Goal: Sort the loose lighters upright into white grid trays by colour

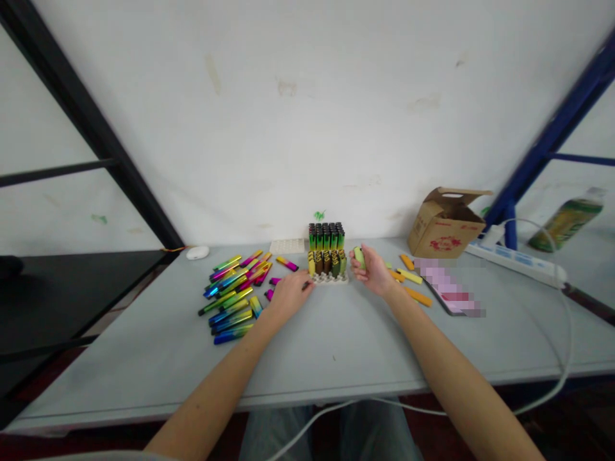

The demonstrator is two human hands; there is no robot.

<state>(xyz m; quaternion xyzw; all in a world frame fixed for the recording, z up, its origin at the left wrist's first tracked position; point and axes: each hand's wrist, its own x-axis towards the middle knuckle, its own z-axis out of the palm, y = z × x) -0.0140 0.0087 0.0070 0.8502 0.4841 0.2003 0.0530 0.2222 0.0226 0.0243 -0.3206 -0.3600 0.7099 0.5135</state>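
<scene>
The right hand's (368, 267) grip is curled around a pale-green smooth stick (359, 258), right of the white perforated tray (331, 280); the left hand's (289, 291) grip seems to pinch a small dark piece (306, 285) at its left end. A careless brush could topple the upright multicoloured sticks (327, 263). The grey surface (346, 346) meets a scuffed white wall (240, 128).

Single head-worn view, facing forward and down from above the near edge of the pale grey, flat tabletop (336, 352). The white, smudged wall (307, 141) spans the upper half; the bare left hand (288, 292) and bare right hand (373, 271) lie mid-frame, well ahead; blue-grey trousered legs (379, 429) enter at the bottom.
</scene>
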